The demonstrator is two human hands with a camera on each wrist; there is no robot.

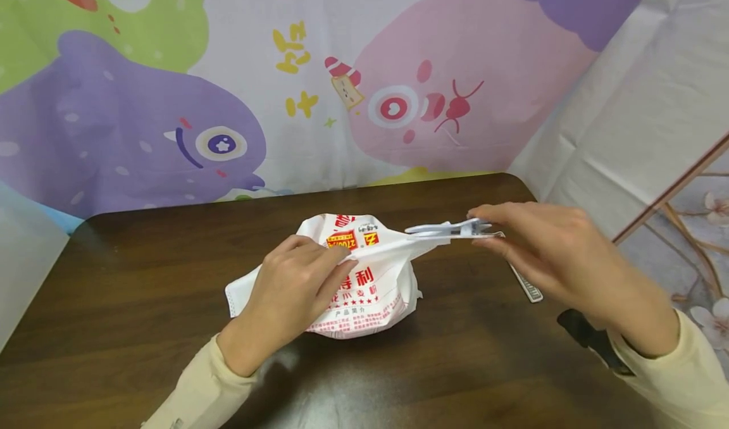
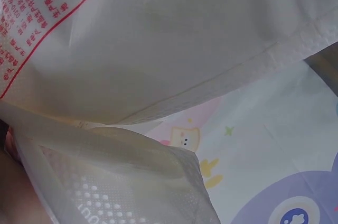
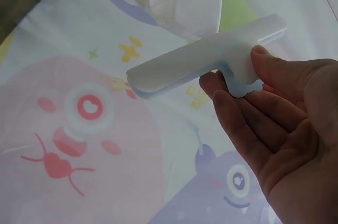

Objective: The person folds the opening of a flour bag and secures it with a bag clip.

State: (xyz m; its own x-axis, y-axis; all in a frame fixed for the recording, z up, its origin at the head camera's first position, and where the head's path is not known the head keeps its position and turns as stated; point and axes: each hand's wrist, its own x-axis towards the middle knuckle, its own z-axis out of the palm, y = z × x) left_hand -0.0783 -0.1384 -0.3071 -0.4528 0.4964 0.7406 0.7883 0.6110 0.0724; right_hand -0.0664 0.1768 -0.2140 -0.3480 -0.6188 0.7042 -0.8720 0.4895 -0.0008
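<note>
In the middle of the table stands a white flour bag (image 1: 393, 283) with red Chinese print and a red-and-yellow label, its top flattened and drawn out to the right. My left hand (image 1: 293, 283) pinches the folded top between thumb and fingers. The left wrist view is filled by the bag's pale plastic (image 2: 174, 34), with only a sliver of hand at the edge. My right hand (image 1: 547, 245) holds a white bag clip (image 3: 200, 57) by its handle end, thumb on one side and fingers on the other. The clip's long bars overlap the bag's drawn-out corner in the head view.
A flat white slotted strip (image 1: 526, 286) lies on the dark wooden table (image 1: 142, 290), partly behind my right hand. A cartoon-printed cloth (image 1: 319, 144) hangs behind the table. To the right are a pale cloth and a floral panel (image 1: 712, 245).
</note>
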